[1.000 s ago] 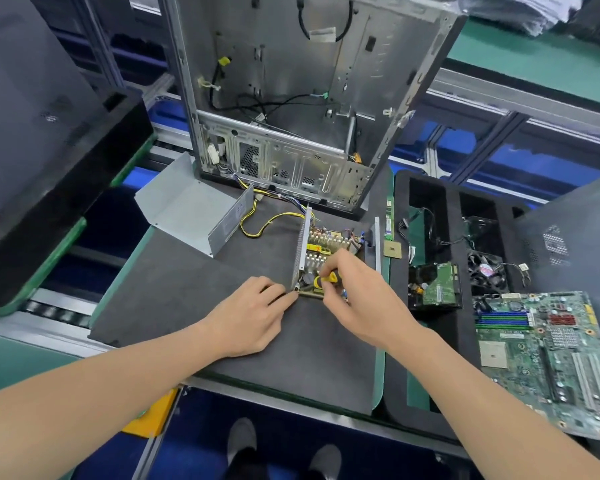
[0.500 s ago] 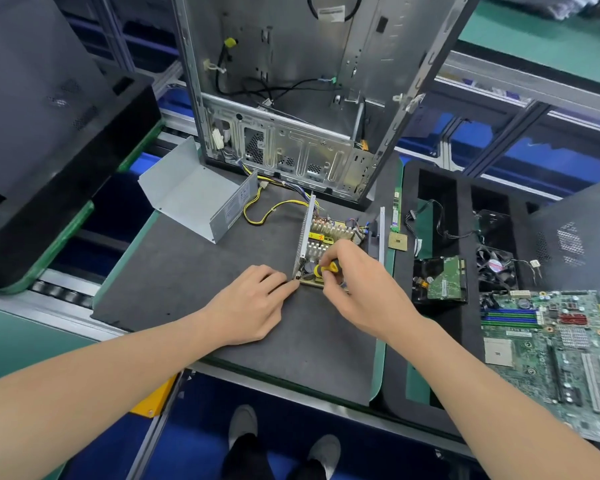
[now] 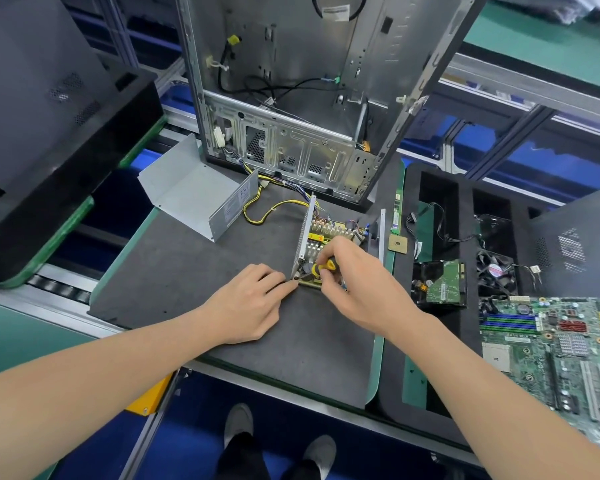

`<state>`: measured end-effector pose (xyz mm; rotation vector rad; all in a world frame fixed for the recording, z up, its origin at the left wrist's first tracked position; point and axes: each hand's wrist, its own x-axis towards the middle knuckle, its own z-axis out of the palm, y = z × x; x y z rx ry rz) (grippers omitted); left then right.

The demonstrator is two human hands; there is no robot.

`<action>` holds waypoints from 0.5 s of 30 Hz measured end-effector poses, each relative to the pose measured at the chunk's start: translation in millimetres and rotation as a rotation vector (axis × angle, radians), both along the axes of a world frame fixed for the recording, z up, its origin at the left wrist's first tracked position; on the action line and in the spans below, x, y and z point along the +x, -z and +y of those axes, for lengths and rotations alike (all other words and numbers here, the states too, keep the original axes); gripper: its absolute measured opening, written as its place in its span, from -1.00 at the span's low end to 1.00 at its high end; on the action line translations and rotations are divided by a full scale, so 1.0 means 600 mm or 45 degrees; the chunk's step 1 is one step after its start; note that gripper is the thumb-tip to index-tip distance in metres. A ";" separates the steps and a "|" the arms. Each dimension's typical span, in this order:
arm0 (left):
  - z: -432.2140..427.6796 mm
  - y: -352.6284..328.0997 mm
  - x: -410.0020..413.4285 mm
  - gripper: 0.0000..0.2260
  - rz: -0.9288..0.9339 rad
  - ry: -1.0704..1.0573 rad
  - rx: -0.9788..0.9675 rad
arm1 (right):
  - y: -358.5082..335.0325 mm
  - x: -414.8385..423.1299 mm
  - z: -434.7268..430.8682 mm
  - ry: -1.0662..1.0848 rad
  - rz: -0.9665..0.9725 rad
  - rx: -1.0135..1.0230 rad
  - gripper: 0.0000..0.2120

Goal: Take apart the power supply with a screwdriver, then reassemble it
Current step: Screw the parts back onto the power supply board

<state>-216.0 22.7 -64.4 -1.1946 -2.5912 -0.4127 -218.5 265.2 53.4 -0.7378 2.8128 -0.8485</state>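
Observation:
The opened power supply (image 3: 329, 233) lies on the dark mat (image 3: 187, 271), its circuit board and heat sinks exposed between two upright metal walls. Its grey metal cover (image 3: 194, 192) rests to the left, near yellow and black wires (image 3: 257, 213) that run to the computer case. My right hand (image 3: 357, 285) is closed around a yellow-and-black screwdriver (image 3: 323, 266), held over the board's near left corner. My left hand (image 3: 250, 303) lies on the mat, fingertips pinched at that same near left corner. The screwdriver tip is hidden.
An open computer case (image 3: 309, 98) stands upright behind the supply. A black foam tray (image 3: 409, 323) to the right holds a hard drive (image 3: 444, 285), a fan (image 3: 496, 271) and a motherboard (image 3: 561, 355). A CPU chip (image 3: 397, 243) and a memory stick (image 3: 395, 216) lie at the mat's right edge.
Both hands stay at the near left corner of the board. The camera has shifted slightly; nothing was lifted or let go.

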 end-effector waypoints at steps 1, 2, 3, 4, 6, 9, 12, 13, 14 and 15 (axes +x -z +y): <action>0.000 0.000 0.000 -0.62 0.001 -0.001 0.001 | -0.001 -0.001 0.001 -0.009 0.000 0.004 -0.80; 0.000 -0.001 0.001 -0.62 0.001 -0.001 0.003 | -0.002 -0.002 0.002 -0.013 0.000 0.003 -0.80; 0.000 -0.001 0.001 -0.62 0.000 -0.001 0.005 | -0.003 -0.003 0.003 -0.012 0.002 -0.002 -0.80; 0.000 -0.001 0.001 -0.62 -0.001 -0.002 0.005 | -0.003 -0.003 0.003 -0.008 0.005 -0.009 -0.79; 0.000 -0.002 0.001 -0.62 -0.004 -0.005 0.008 | -0.003 -0.003 0.003 -0.008 0.001 -0.012 -0.81; 0.000 -0.003 0.000 -0.62 -0.007 -0.002 0.009 | -0.003 -0.002 0.000 -0.029 0.001 0.001 -0.84; -0.001 -0.002 0.001 -0.62 -0.024 0.000 0.011 | -0.004 -0.002 -0.002 -0.027 -0.002 0.009 -0.86; -0.001 -0.002 0.001 -0.62 -0.031 -0.002 0.015 | -0.004 -0.001 -0.002 -0.029 -0.001 0.012 -0.87; -0.001 -0.001 0.000 -0.62 -0.038 -0.004 0.021 | -0.005 0.001 -0.003 -0.036 0.003 0.015 -0.87; -0.002 -0.001 0.000 -0.62 -0.046 -0.005 0.025 | -0.006 0.002 -0.004 -0.045 0.007 0.018 -0.88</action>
